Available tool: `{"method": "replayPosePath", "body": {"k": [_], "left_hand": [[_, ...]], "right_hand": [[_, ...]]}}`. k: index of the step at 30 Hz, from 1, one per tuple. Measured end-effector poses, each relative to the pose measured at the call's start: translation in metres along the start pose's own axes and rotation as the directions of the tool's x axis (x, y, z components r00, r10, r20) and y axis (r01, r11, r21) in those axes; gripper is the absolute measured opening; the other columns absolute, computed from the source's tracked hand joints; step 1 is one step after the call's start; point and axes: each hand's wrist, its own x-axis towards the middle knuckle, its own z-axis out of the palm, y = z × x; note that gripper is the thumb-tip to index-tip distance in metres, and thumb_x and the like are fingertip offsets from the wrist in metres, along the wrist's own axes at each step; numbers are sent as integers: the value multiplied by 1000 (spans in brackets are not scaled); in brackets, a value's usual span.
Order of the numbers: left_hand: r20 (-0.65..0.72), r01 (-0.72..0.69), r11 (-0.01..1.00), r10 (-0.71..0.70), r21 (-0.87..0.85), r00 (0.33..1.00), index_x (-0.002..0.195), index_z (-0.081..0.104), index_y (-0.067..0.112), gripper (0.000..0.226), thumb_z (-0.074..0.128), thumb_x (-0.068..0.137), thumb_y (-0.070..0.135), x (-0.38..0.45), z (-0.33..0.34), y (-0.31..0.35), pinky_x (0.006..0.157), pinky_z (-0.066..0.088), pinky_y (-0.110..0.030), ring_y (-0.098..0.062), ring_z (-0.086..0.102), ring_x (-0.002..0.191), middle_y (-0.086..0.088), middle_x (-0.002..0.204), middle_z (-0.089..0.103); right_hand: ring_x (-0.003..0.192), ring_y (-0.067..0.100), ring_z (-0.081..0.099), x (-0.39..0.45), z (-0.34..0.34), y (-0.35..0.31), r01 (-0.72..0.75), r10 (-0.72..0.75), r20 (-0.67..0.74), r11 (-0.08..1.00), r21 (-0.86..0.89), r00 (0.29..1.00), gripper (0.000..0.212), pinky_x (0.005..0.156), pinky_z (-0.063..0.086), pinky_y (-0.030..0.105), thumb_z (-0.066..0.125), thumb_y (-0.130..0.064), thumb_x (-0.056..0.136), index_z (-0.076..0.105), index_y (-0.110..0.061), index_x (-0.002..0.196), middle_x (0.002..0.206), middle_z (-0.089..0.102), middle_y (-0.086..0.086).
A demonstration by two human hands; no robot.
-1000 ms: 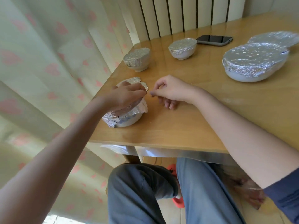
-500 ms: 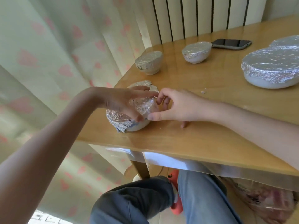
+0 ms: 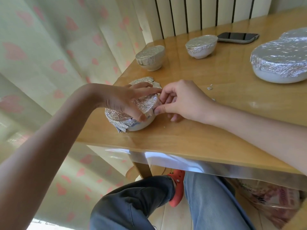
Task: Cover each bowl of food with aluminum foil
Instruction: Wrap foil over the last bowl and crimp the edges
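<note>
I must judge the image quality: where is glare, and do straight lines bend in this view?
Head view: daylight glares on the glossy table near the phone and on the foil of the big bowl; the wide lens curves the table edge and the radiator slats; both hands stay fairly sharp.

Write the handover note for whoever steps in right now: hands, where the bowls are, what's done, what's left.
Left hand grips the near bowl over its foil, at the table's near left corner.
Right hand pinches the foil edge at the bowl's right rim.
Done: tan bowl, white bowl, large bowl and another foil-covered dish behind it are covered.
Left: the near bowl's foil is loose and crumpled, with white bowl showing below; press it down around the rim.
Foil scraps lie on the table.
</note>
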Motion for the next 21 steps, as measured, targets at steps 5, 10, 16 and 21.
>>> {"method": "replayPosePath", "body": {"k": [5, 10, 16, 21], "left_hand": [[18, -14, 999, 15, -34, 1000, 106, 5, 86, 86, 60, 42, 71, -2, 2, 1, 108, 7, -30, 2, 1, 142, 36, 150, -1], [44, -48, 997, 50, -59, 998, 102, 6, 88, 78, 58, 45, 78, -6, 4, 1, 114, 4, -35, 4, -3, 141, 35, 153, -9], [-12, -34, 995, 33, -94, 999, 115, 18, 79, 77, 57, 48, 75, -1, 6, 3, 111, 11, -31, 6, 7, 136, 38, 144, 8], [-67, -38, 997, 33, -70, 997, 100, 26, 81, 61, 55, 48, 68, -2, 14, 2, 117, 13, -49, -11, 12, 142, 36, 134, 19]], "right_hand": [[52, 12, 64, -1, -2, 3, -30, 29, 40, 999, 28, 999, 29, 52, 59, 40, 85, -15, 67, 62, -11, 83, 72, 65, 11], [51, 11, 62, -4, 4, 4, 11, -11, -4, 1000, 14, 1000, 28, 48, 58, 35, 84, -16, 69, 60, -8, 81, 74, 66, 17], [55, 16, 65, -4, 6, 7, 46, -47, -51, 999, -20, 998, 25, 50, 58, 37, 83, -17, 71, 61, -9, 80, 69, 64, 11], [54, 18, 63, -3, 5, 8, 105, -112, -63, 988, -110, 992, 21, 51, 57, 36, 82, -17, 73, 63, -10, 79, 65, 62, 5]]}}
